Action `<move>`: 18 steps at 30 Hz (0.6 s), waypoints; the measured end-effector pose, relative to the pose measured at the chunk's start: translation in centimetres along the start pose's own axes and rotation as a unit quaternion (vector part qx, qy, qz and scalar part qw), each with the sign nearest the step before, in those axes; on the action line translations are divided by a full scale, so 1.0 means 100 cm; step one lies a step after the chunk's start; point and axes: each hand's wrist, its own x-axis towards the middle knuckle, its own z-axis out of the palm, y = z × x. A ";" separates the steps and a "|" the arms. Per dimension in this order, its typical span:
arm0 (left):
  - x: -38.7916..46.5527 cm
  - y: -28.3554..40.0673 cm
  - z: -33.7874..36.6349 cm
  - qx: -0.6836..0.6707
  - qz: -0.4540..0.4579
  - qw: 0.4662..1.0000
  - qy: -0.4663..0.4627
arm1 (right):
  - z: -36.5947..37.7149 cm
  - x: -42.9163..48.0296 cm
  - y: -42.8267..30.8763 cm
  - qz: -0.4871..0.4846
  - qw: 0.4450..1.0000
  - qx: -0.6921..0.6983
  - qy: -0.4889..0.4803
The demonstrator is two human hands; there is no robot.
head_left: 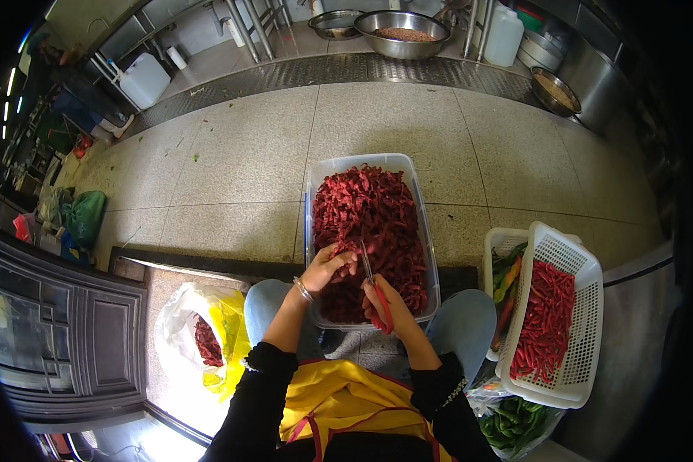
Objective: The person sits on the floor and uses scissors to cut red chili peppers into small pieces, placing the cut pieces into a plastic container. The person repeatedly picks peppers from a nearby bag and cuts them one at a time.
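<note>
My right hand [384,300] grips red-handled scissors [368,264], their blades pointing away from me over a clear plastic tub [431,271]. Dried red chilli peppers [375,202] fill much of the tub, heaped toward its far end. Beside the blades, my left hand [328,268] pinches some dried chilli [342,249] between thumb and fingers. The blade tips are close to that chilli; whether they touch it I cannot tell. The tub sits between my knees. To my left, an open plastic bag [176,312] contains more dried chillies [208,343].
At right, a white plastic basket [589,323] of fresh red chillies [546,323] overlaps another basket [503,238] of peppers. Below lies a bag of green peppers [514,424]. Metal bowls [401,49] stand by the far wall. A person [86,98] stands at far left, near a green bag [85,218].
</note>
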 end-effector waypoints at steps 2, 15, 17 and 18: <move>0.001 -0.004 -0.002 0.010 0.015 1.000 -0.014 | -0.002 0.000 0.000 0.010 1.000 0.008 -0.011; -0.002 0.007 0.002 0.019 -0.027 0.995 0.097 | 0.001 -0.003 0.002 -0.075 0.963 -0.241 0.091; -0.003 0.009 0.002 0.035 -0.053 0.993 0.098 | 0.001 -0.003 0.003 -0.069 0.963 -0.245 0.086; -0.003 0.010 0.002 0.030 -0.044 0.994 0.092 | 0.001 -0.003 0.003 -0.071 0.965 -0.240 0.083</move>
